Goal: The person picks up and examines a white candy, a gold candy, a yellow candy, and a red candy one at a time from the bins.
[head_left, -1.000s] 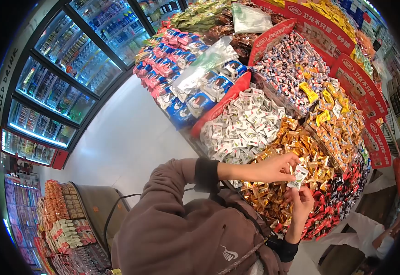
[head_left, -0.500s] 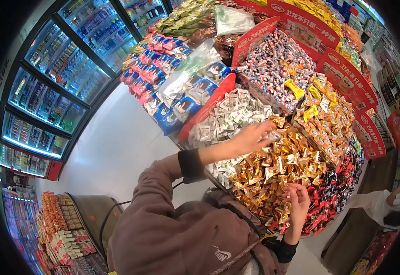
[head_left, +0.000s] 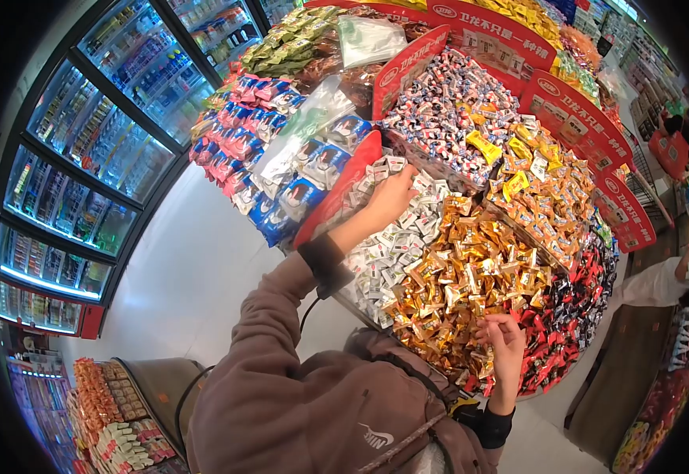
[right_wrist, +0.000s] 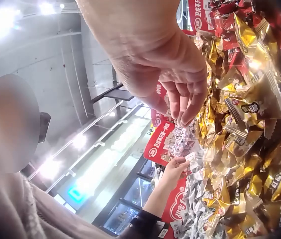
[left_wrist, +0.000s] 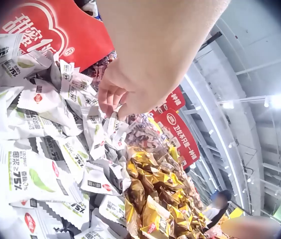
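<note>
My left hand (head_left: 394, 194) is over the far part of a heap of white-wrapped candies (head_left: 392, 251). In the left wrist view its fingers are curled, with thumb and fingertips pinching a small white-wrapped candy (left_wrist: 114, 125) at the top of the heap. My right hand (head_left: 505, 341) hovers over the near edge of the gold-wrapped candies (head_left: 471, 276), beside the red-wrapped ones (head_left: 546, 347). Its fingers hang loosely bent, with nothing visible between them in the right wrist view.
Red upright cards (head_left: 510, 35) and low dividers separate the candy heaps. Blue-and-white packets (head_left: 301, 193) lie left of the white candies, partly under clear plastic bags (head_left: 293, 142). Drink fridges (head_left: 84, 166) line the left. A person in white (head_left: 660, 280) is at the right.
My left hand has moved from near my right hand, carrying a white-wrapped candy, away to the far part of the white heap. My right hand has let go of that candy and stays near the gold candies.
</note>
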Demonstrator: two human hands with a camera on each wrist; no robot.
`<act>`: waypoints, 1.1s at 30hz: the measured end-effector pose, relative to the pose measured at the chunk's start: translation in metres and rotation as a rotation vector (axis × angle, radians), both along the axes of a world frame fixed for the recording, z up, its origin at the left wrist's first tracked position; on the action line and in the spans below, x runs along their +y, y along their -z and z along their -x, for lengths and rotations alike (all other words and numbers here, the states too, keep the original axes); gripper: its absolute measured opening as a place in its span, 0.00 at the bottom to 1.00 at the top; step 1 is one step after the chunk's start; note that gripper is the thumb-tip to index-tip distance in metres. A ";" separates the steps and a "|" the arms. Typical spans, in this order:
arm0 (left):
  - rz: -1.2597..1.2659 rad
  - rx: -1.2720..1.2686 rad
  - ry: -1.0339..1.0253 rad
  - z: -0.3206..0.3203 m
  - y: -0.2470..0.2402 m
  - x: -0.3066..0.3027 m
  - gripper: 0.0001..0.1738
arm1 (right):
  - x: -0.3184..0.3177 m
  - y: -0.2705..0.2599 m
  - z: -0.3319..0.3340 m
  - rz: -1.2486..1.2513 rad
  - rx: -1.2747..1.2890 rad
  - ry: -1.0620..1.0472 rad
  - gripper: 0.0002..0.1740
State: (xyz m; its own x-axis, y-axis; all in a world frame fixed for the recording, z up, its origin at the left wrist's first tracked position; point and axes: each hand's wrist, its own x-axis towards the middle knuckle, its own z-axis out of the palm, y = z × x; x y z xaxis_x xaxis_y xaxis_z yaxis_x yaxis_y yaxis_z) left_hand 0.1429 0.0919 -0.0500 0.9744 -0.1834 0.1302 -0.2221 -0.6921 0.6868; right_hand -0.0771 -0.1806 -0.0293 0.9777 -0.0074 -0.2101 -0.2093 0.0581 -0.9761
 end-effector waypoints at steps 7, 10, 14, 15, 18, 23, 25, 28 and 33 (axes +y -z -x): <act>-0.367 -0.274 -0.063 -0.002 0.015 0.002 0.13 | 0.001 0.007 0.001 0.001 -0.003 -0.002 0.09; -0.381 -0.307 -0.045 0.000 0.013 0.002 0.14 | 0.002 0.005 0.001 0.002 0.013 -0.011 0.08; -0.320 -0.413 -0.001 0.010 0.003 -0.006 0.12 | 0.003 0.003 0.002 0.001 0.000 -0.014 0.08; -0.259 -0.438 0.025 0.017 -0.006 -0.013 0.10 | 0.002 0.004 0.002 -0.009 -0.003 -0.016 0.08; -0.132 -0.501 0.115 0.041 -0.027 -0.030 0.09 | 0.006 0.005 0.003 -0.031 0.016 -0.015 0.07; 0.110 -0.238 0.258 0.078 -0.028 -0.054 0.09 | 0.009 0.004 0.003 -0.071 0.004 -0.017 0.07; 0.274 0.082 0.328 0.091 -0.030 -0.058 0.09 | 0.006 0.004 0.002 -0.056 0.009 -0.011 0.07; 0.217 0.086 0.362 0.103 -0.038 -0.062 0.10 | -0.003 -0.005 -0.006 -0.025 -0.001 -0.009 0.07; 0.281 0.128 0.348 0.103 -0.029 -0.064 0.12 | -0.030 -0.048 -0.049 0.140 -0.179 0.051 0.06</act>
